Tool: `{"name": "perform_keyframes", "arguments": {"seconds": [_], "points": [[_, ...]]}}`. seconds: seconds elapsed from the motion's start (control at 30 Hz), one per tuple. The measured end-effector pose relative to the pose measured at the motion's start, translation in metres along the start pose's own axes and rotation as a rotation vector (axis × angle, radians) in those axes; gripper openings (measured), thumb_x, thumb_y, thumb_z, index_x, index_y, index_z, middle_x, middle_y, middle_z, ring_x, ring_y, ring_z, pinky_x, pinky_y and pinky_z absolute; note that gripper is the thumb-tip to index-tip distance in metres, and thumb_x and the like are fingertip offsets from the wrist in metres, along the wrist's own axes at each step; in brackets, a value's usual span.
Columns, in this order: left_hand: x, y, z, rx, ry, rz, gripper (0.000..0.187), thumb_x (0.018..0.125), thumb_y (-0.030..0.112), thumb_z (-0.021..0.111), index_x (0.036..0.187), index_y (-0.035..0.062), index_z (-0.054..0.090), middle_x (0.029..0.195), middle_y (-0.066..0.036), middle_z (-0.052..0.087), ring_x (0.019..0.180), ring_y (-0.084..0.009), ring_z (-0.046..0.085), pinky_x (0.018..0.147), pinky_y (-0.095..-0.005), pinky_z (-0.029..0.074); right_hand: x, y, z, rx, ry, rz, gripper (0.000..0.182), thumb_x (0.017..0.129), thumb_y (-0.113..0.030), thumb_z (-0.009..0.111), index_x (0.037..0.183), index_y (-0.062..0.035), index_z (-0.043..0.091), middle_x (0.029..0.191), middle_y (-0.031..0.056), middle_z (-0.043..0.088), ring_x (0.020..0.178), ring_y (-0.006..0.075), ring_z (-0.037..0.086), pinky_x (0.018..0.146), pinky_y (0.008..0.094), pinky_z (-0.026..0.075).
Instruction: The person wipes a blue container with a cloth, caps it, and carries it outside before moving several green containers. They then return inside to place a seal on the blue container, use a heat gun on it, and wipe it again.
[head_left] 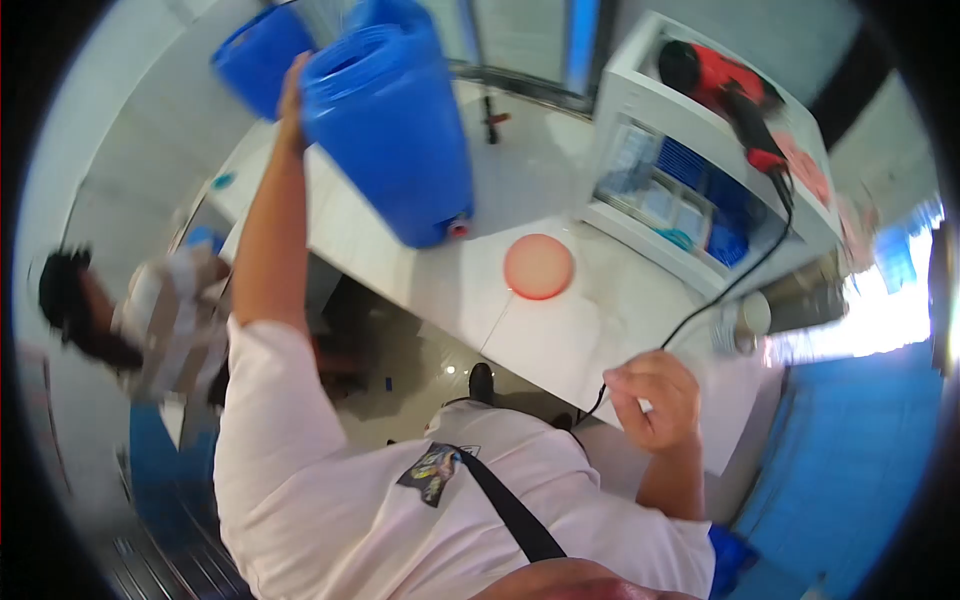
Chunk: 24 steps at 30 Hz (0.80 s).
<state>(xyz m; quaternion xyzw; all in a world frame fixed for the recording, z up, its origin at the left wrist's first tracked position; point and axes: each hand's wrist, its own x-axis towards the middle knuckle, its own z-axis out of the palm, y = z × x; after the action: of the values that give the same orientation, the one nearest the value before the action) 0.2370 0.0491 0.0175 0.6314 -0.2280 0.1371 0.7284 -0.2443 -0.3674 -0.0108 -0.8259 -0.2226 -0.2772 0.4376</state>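
My left hand point(292, 98) reaches up and grips the side of a big blue barrel point(390, 130), which has a small red tap near its base. The barrel leans on the white counter point(420, 270), and its body hides my fingers. My right hand point(655, 400) is near the counter's front edge, its fingers closed around a small white object. A black cable point(720, 290) passes just beside that hand. It runs up to a red and black power tool point(730, 85) on top of a white shelf unit point(640, 100).
A round pink lid point(538, 266) lies on the counter between my hands. A second blue bucket point(262, 55) stands behind the barrel. The shelf unit holds several blue and clear items. A cup point(750, 318) sits at the counter's right end. Another person point(150, 320) is at the left.
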Motion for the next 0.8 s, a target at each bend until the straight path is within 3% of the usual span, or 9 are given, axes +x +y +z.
{"name": "perform_keyframes", "arguments": {"seconds": [0.07, 0.13, 0.2, 0.27, 0.47, 0.6, 0.63, 0.7, 0.8], "points": [[-0.007, 0.007, 0.001, -0.242, -0.038, -0.193, 0.060, 0.097, 0.047, 0.042, 0.139, 0.0039, 0.039, 0.135, -0.016, 0.049, 0.117, -0.0286, 0.055, 0.101, -0.0425, 0.044, 0.020, -0.001, -0.008, -0.182, 0.098, -0.047, 0.013, 0.073, 0.004, 0.066, 0.084, -0.0032, 0.063, 0.076, 0.0095, 0.066, 0.065, 0.0234, 0.063, 0.058, 0.0310, 0.050], [-0.031, 0.037, 0.047, -0.331, 0.070, -0.311, 0.058, 0.095, 0.048, 0.044, 0.120, -0.0022, 0.058, 0.112, -0.016, 0.065, 0.101, -0.0263, 0.063, 0.095, -0.0363, 0.048, 0.041, 0.007, -0.023, -0.225, 0.382, -0.114, 0.008, 0.076, 0.005, 0.063, 0.078, -0.0011, 0.059, 0.076, 0.0099, 0.066, 0.067, 0.0204, 0.063, 0.059, 0.0297, 0.050], [-0.047, 0.048, 0.068, -0.100, 0.173, -0.198, 0.058, 0.095, 0.049, 0.043, 0.118, -0.0013, 0.059, 0.113, -0.016, 0.064, 0.101, -0.0260, 0.063, 0.091, -0.0365, 0.049, 0.069, 0.003, -0.060, -0.681, 0.507, 0.080, 0.002, 0.085, 0.000, 0.063, 0.086, 0.0014, 0.064, 0.082, 0.0118, 0.068, 0.073, 0.0213, 0.065, 0.068, 0.0304, 0.051], [-0.043, 0.041, 0.053, -0.212, 0.090, -0.255, 0.058, 0.095, 0.049, 0.043, 0.118, -0.0014, 0.059, 0.113, -0.016, 0.064, 0.100, -0.0259, 0.063, 0.090, -0.0366, 0.049, 0.107, 0.019, -0.096, -0.799, 0.630, 0.152, 0.023, 0.093, -0.019, 0.056, 0.103, -0.0017, 0.067, 0.091, 0.0129, 0.069, 0.080, 0.0204, 0.065, 0.075, 0.0323, 0.051], [-0.037, 0.035, 0.046, -0.287, 0.029, -0.323, 0.057, 0.097, 0.047, 0.041, 0.126, -0.0007, 0.053, 0.118, -0.016, 0.062, 0.108, -0.0268, 0.060, 0.098, -0.0389, 0.045, 0.172, 0.121, -0.194, -1.048, -0.015, 0.842, 0.044, 0.092, -0.040, 0.057, 0.110, -0.0015, 0.064, 0.099, 0.0151, 0.068, 0.093, 0.0229, 0.065, 0.084, 0.0330, 0.049], [-0.053, 0.064, 0.086, -0.168, 0.249, -0.307, 0.058, 0.097, 0.044, 0.044, 0.139, 0.0038, 0.041, 0.134, -0.013, 0.051, 0.122, -0.0256, 0.050, 0.104, -0.0419, 0.040, 0.184, 0.185, -0.211, -1.023, -0.235, 0.824, 0.039, 0.084, -0.038, 0.066, 0.098, -0.0021, 0.068, 0.094, 0.0206, 0.068, 0.085, 0.0287, 0.066, 0.073, 0.0390, 0.050], [-0.046, 0.047, 0.073, -0.050, 0.225, -0.137, 0.055, 0.093, 0.052, 0.050, 0.119, 0.0045, 0.058, 0.111, -0.012, 0.063, 0.100, -0.0214, 0.061, 0.091, -0.0343, 0.048, 0.180, 0.201, -0.219, -0.998, -0.218, 0.818, 0.036, 0.084, -0.036, 0.066, 0.096, -0.0022, 0.068, 0.092, 0.0209, 0.068, 0.084, 0.0286, 0.066, 0.073, 0.0389, 0.050], [-0.041, 0.046, 0.070, -0.113, 0.135, -0.204, 0.055, 0.095, 0.052, 0.045, 0.120, 0.0035, 0.057, 0.111, -0.011, 0.063, 0.100, -0.0203, 0.061, 0.092, -0.0336, 0.048, 0.174, 0.216, -0.230, -1.205, -0.159, 0.682, 0.032, 0.083, -0.029, 0.067, 0.101, -0.0023, 0.066, 0.088, 0.0150, 0.069, 0.081, 0.0231, 0.065, 0.070, 0.0364, 0.050], [-0.044, 0.055, 0.081, -0.203, 0.039, -0.330, 0.057, 0.097, 0.051, 0.039, 0.120, 0.0018, 0.057, 0.110, -0.011, 0.064, 0.099, -0.0197, 0.061, 0.090, -0.0331, 0.048, 0.180, 0.166, -0.223, -0.339, 0.078, 0.811, 0.033, 0.087, -0.026, 0.058, 0.112, -0.0057, 0.061, 0.098, 0.0076, 0.068, 0.085, 0.0154, 0.063, 0.069, 0.0283, 0.049]]}}
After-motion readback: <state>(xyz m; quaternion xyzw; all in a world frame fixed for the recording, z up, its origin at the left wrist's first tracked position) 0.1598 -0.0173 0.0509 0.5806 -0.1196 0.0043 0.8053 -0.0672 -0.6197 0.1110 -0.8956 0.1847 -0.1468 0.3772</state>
